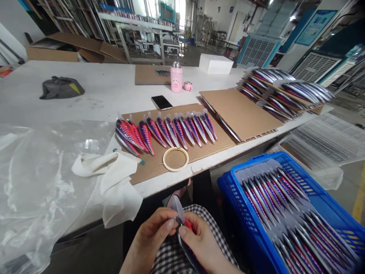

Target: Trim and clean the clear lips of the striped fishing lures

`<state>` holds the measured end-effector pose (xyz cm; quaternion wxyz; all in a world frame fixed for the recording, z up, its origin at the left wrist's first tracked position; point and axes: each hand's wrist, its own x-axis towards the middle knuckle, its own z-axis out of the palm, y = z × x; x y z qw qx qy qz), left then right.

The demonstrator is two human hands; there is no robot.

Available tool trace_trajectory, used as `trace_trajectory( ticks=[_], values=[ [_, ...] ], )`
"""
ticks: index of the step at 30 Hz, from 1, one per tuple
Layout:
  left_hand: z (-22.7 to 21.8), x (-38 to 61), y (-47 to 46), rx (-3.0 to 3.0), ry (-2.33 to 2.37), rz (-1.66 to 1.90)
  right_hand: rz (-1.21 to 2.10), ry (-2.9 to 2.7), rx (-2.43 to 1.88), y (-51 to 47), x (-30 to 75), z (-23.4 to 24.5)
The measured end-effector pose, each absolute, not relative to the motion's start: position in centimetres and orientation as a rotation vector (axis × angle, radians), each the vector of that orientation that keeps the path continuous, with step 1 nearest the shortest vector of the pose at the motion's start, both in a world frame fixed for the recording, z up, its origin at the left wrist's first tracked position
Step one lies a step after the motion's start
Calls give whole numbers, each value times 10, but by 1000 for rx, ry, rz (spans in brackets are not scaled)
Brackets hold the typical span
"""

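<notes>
Over my lap, a fishing lure (187, 249) with a dark back, a red side and a clear diving lip is held in both hands. My right hand (201, 238) wraps its thumb and fingers around the lure's body. With thumb and forefinger pinched together, my left hand (152, 238) grips the lure's head at the base of the lip; whether a small piece is also between those fingertips is hidden. On the table ahead, a row of similar purple, red and silver lures (171, 131) lies on a cardboard sheet (154, 167). A roll of tape (164, 163) rests at the cardboard's front edge.
A blue crate (228, 179) of lures stands at my right. Stacked cardboard (242, 114) with lures fills the table's right side. A white cloth (114, 182) and plastic sheeting (51, 182) lie left. Farther back are a phone (161, 102) and a pink bottle (176, 80).
</notes>
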<state>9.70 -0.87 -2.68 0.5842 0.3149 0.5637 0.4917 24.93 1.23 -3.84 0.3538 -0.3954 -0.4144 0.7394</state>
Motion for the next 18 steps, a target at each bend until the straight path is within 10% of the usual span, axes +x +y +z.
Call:
trace_trajectory(
  ticks=[18],
  values=[
    [-47, 106, -5, 871, 1487, 1218, 1785, -1229, -1112, 14, 250, -33]
  ],
)
